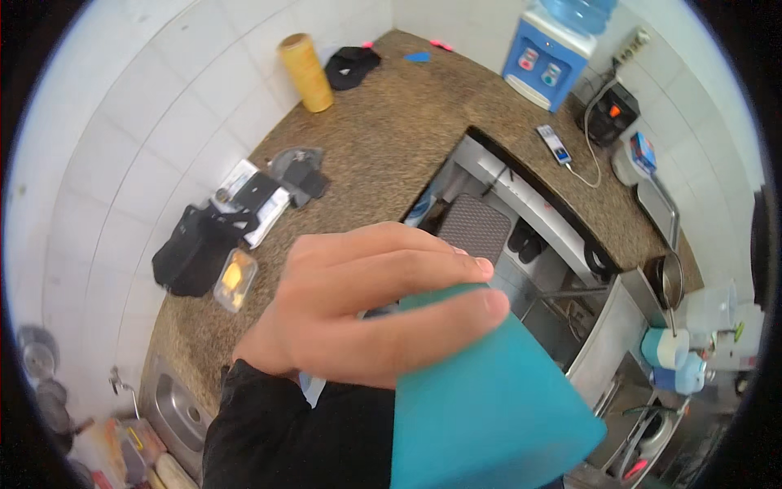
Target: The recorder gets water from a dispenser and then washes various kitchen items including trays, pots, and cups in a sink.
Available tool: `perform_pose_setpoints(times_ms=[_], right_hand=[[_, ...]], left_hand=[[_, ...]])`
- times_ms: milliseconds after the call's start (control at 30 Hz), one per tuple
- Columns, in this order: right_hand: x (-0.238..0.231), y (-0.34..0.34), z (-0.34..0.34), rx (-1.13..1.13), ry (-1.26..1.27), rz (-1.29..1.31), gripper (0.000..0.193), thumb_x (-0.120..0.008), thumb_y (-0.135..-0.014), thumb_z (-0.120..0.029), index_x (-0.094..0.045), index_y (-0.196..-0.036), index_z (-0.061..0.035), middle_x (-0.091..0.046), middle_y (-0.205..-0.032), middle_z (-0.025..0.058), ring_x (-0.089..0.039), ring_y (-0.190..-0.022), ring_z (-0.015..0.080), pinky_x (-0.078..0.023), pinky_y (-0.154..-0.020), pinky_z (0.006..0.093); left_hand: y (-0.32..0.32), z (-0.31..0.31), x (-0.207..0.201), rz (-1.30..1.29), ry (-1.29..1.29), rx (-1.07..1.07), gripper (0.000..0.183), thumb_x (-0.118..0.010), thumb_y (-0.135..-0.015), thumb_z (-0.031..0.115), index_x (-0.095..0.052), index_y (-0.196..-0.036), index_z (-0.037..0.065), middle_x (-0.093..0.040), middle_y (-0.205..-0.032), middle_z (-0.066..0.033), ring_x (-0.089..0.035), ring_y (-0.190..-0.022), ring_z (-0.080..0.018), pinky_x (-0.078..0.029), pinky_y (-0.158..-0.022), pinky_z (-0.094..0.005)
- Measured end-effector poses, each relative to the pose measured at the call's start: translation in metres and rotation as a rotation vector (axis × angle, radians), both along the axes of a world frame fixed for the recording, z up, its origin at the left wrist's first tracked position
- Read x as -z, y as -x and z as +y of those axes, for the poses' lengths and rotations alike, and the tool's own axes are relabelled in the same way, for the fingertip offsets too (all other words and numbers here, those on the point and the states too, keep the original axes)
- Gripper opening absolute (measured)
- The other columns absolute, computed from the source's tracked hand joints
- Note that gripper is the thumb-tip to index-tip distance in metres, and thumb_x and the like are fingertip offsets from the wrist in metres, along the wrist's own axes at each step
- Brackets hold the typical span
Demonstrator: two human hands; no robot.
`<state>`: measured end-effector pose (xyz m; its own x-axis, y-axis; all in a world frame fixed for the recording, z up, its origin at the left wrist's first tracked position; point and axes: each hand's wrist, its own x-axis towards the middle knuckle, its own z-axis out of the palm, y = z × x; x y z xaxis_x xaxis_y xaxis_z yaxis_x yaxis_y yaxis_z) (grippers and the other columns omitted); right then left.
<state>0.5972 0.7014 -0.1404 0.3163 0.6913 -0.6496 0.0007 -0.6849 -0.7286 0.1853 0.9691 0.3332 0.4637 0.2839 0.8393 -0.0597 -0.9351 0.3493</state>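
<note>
My left hand [366, 306] reaches in from the lower left in a black sleeve [281, 432], its back toward me. Its fingers and thumb close over the narrow upper end of a smooth teal object [489, 399]. This object widens toward the lower edge of the view and has a rounded corner at the right. It looks like plastic, but its exact kind is unclear. My right hand does not show.
A granite counter [407, 122] bears a yellow roll [306, 73], a black bag [195, 248], a clear food tub [235, 279], a phone [554, 144] and a blue water dispenser [542, 57]. Beyond my hand is a counter opening with a stool [475, 228]. A steel sink [175, 403] lies left.
</note>
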Motion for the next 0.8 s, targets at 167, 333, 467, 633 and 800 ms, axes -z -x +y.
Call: perform_pose_setpoints(times_ms=[167, 333, 467, 633, 800], right_hand=[[-0.018, 0.056, 0.061, -0.123, -0.153, 0.097, 0.018, -0.062, -0.092, -0.016, -0.061, -0.104, -0.0033, -0.063, -0.084, 0.0027, -0.061, -0.075, 0.0123, -0.049, -0.065, 0.026], [-0.038, 0.122, 0.104, -0.393, -0.078, 0.004, 0.023, -0.062, -0.092, -0.022, -0.061, -0.106, -0.0041, -0.066, -0.086, 0.004, -0.065, -0.071, 0.0139, -0.046, -0.059, 0.0256], [-0.021, 0.156, 0.11, -0.452, -0.079, -0.024, 0.024, -0.063, -0.09, -0.022, -0.062, -0.106, -0.0042, -0.067, -0.085, 0.0058, -0.066, -0.071, 0.0147, -0.045, -0.057, 0.0261], [0.006, 0.226, 0.114, -0.516, -0.15, 0.015, 0.021, -0.062, -0.09, -0.019, -0.062, -0.105, -0.0045, -0.067, -0.085, 0.0077, -0.067, -0.068, 0.0164, -0.047, -0.055, 0.0269], [-0.007, 0.296, 0.109, -0.594, -0.099, 0.038, 0.017, -0.06, -0.089, -0.014, -0.06, -0.102, -0.0037, -0.067, -0.085, 0.0076, -0.068, -0.068, 0.0172, -0.048, -0.055, 0.0267]], left_hand=[[0.059, -0.067, -0.047, 0.059, -0.144, -0.34, 0.047, -0.07, -0.084, 0.025, -0.048, -0.124, 0.014, -0.067, -0.093, -0.0231, -0.068, -0.081, -0.0324, -0.059, -0.065, -0.0381], [0.112, -0.12, -0.072, 0.133, -0.093, -0.688, 0.045, -0.06, -0.091, 0.029, -0.041, -0.132, 0.029, -0.063, -0.108, -0.0247, -0.065, -0.093, -0.0339, -0.058, -0.072, -0.0396], [0.166, -0.154, -0.093, 0.294, 0.017, -0.702, 0.043, -0.056, -0.093, 0.032, -0.04, -0.132, 0.031, -0.061, -0.114, -0.0248, -0.062, -0.099, -0.0355, -0.057, -0.076, -0.042], [0.222, -0.2, -0.114, 0.326, 0.083, -0.856, 0.048, -0.061, -0.089, 0.025, -0.039, -0.131, 0.033, -0.059, -0.116, -0.0244, -0.061, -0.102, -0.0366, -0.057, -0.08, -0.0434], [0.277, -0.21, -0.096, 0.296, -0.081, -0.889, 0.055, -0.066, -0.086, 0.021, -0.038, -0.132, 0.023, -0.06, -0.115, -0.0254, -0.063, -0.098, -0.036, -0.057, -0.078, -0.0418]])
